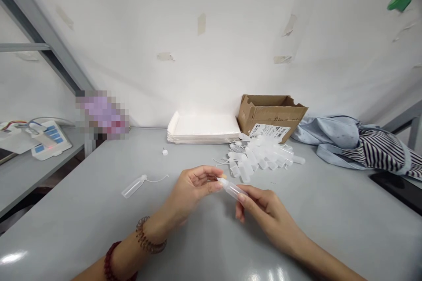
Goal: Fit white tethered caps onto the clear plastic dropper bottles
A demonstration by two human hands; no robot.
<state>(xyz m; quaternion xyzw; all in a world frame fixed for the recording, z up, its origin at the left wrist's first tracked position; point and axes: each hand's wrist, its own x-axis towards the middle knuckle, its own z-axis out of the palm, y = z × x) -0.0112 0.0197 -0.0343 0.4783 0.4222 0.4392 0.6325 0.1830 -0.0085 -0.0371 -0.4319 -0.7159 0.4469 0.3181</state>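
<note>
Near the middle of the grey table, my right hand (263, 208) is closed around the body of a small clear plastic bottle (232, 189), which tilts up toward the left. My left hand (194, 189) pinches the white tip end of that bottle between thumb and fingers. A small yellowish piece shows at the fingertips there; its kind I cannot make out. To the left, another clear bottle (133, 187) lies on its side with a thin white strand trailing from its neck. A small white cap (165, 152) stands farther back.
A pile of translucent bottles (260, 156) lies at the back right, before an open cardboard box (273, 116). Stacked white padded envelopes (204, 129) rest against the wall. Right are a blue and striped cloth bag (349, 140) and a black phone-like object (398, 191); left, a white power strip (52, 140).
</note>
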